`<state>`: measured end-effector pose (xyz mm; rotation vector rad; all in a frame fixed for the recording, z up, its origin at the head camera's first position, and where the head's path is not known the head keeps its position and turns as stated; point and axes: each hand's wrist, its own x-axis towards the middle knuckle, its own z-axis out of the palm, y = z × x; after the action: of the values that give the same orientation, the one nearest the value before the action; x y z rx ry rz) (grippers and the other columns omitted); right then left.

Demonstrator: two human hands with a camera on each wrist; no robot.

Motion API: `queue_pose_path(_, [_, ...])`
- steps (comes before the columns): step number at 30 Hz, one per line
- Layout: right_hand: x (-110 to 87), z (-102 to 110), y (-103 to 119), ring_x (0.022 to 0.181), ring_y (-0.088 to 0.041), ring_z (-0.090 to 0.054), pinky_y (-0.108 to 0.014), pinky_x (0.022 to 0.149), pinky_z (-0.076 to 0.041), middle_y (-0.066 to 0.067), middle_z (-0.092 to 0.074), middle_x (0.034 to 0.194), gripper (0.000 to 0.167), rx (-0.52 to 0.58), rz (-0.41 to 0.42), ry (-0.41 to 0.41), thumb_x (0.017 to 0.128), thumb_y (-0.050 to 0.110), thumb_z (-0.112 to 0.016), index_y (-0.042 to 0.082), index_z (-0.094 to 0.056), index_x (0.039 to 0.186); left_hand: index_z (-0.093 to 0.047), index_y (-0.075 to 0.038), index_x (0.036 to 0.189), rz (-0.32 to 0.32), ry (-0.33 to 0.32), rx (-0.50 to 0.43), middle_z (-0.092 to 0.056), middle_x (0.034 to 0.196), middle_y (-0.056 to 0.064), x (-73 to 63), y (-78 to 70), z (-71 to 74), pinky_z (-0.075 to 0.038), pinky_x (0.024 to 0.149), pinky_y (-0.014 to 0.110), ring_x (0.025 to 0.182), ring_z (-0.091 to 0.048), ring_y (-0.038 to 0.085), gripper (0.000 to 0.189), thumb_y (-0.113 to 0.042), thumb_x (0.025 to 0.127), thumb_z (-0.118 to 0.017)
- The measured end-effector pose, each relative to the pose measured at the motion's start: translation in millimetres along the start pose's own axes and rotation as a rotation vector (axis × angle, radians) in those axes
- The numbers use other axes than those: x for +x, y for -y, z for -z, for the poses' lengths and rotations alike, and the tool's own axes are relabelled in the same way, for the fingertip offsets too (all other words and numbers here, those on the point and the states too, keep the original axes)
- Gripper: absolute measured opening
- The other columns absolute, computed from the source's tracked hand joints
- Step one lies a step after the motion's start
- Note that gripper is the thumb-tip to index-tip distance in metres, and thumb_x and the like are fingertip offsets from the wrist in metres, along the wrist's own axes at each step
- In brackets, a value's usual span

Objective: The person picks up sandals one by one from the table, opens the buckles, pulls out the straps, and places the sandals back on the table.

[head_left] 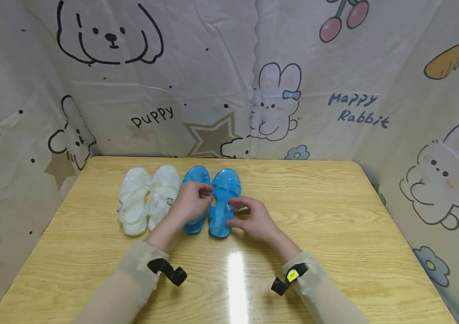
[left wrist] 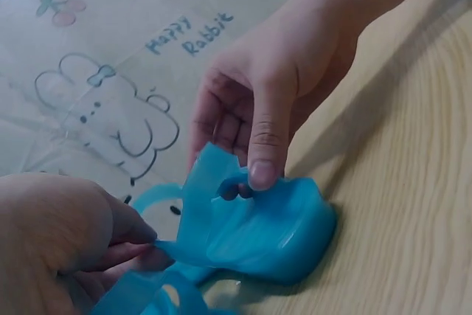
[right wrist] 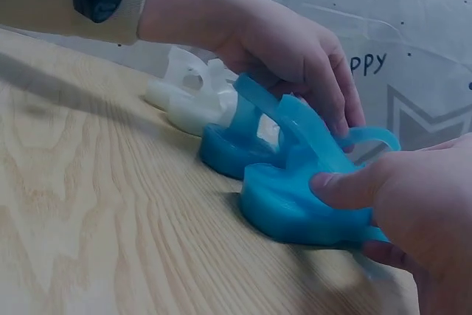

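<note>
Two translucent blue sandals stand side by side on the wooden table. My left hand (head_left: 190, 198) reaches across the left blue sandal (head_left: 196, 173) and pinches a strap on the inner side of the right blue sandal (head_left: 222, 213). From the outer side, my right hand (head_left: 255, 220) grips that same sandal near its buckle and heel. In the right wrist view, the thumb (right wrist: 343, 188) lies over the heel part, with other fingers lower at the side. The left wrist view shows the ankle strap (left wrist: 206, 175) standing up between both hands.
A pair of whitish sandals, one at the far left (head_left: 134, 198) and one beside the blue pair (head_left: 163, 186), stands on the table (head_left: 314, 202). A printed cloth (head_left: 213, 67) hangs behind and at the sides. Each wrist wears a black camera strap.
</note>
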<state>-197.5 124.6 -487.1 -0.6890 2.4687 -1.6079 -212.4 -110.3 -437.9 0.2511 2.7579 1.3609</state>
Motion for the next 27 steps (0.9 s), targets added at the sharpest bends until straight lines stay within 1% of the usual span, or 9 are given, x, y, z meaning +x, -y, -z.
queue_pose_path(3, [-2.8,5,-2,0.111,-0.027,-0.066,-0.049,0.100,-0.056,-0.006,-0.072,0.119,0.052,0.018,-0.011,-0.007,0.086,0.010,-0.091,0.007,-0.070,0.133,-0.076,0.000,0.123,0.003,0.019,0.015,-0.076,0.108,0.007,-2.2,-5.7,-3.4,-0.061,0.088,0.038,0.100,-0.071,0.021,0.024,-0.009,0.100,-0.072])
queue_pose_path(7, [-8.4,12,-5,0.111,-0.030,-0.065,-0.052,0.102,-0.055,-0.008,-0.071,0.119,0.051,0.035,-0.021,-0.004,0.085,0.009,-0.091,0.005,-0.070,0.132,-0.076,0.000,0.123,0.000,0.035,0.018,-0.076,0.108,0.006,-5.8,-13.1,-8.3,-0.061,0.087,0.037,0.100,-0.071,0.020,0.025,-0.008,0.100,-0.072])
queue_pose_path(9, [-11.9,14,-6,0.112,-0.035,-0.064,-0.056,0.103,-0.053,-0.013,-0.071,0.120,0.051,0.046,-0.030,0.000,0.086,0.004,-0.089,0.001,-0.068,0.132,-0.076,0.001,0.122,-0.011,0.041,0.019,-0.076,0.106,0.007,-7.7,-15.5,-11.6,-0.061,0.086,0.036,0.098,-0.071,0.020,0.024,-0.007,0.100,-0.072])
queue_pose_path(14, [-20.4,20,-9,0.111,-0.030,-0.066,-0.051,0.102,-0.055,-0.010,-0.071,0.119,0.050,0.041,-0.033,-0.006,0.085,0.003,-0.090,0.002,-0.069,0.130,-0.076,0.000,0.122,-0.026,0.060,0.027,-0.076,0.106,0.006,-11.3,-21.3,-18.4,-0.061,0.086,0.036,0.098,-0.071,0.020,0.024,-0.006,0.100,-0.071])
queue_pose_path(16, [-23.2,23,-9,0.108,-0.024,-0.066,-0.046,0.100,-0.056,-0.004,-0.071,0.117,0.048,0.033,-0.025,-0.009,0.085,0.007,-0.091,0.006,-0.070,0.128,-0.076,-0.002,0.124,-0.020,0.071,0.033,-0.075,0.109,0.005,-11.9,-23.0,-20.6,-0.060,0.087,0.037,0.100,-0.070,0.019,0.024,-0.007,0.100,-0.070])
queue_pose_path(20, [-29.6,26,-7,0.106,-0.024,-0.065,-0.045,0.099,-0.057,-0.004,-0.070,0.114,0.047,0.041,-0.024,-0.006,0.084,0.008,-0.092,0.005,-0.069,0.125,-0.074,-0.003,0.126,-0.025,0.087,0.043,-0.075,0.113,0.006,-15.3,-23.5,-25.0,-0.060,0.090,0.038,0.104,-0.070,0.019,0.025,-0.008,0.102,-0.069])
queue_pose_path(24, [-37.2,25,-8,0.103,-0.024,-0.064,-0.044,0.097,-0.058,-0.003,-0.069,0.111,0.048,0.059,-0.024,0.005,0.082,0.010,-0.093,0.005,-0.068,0.122,-0.073,-0.003,0.127,-0.029,0.098,0.041,-0.075,0.116,0.007,-24.2,-22.6,-28.0,-0.060,0.092,0.040,0.106,-0.069,0.020,0.026,-0.009,0.103,-0.069])
queue_pose_path(27, [-41.7,25,-8,0.102,-0.024,-0.065,-0.043,0.096,-0.058,-0.004,-0.068,0.110,0.048,0.059,-0.018,-0.002,0.081,0.009,-0.094,0.006,-0.067,0.120,-0.073,-0.003,0.127,-0.036,0.091,0.042,-0.075,0.115,0.005,-30.2,-22.5,-29.1,-0.059,0.093,0.041,0.106,-0.070,0.020,0.026,-0.010,0.102,-0.070])
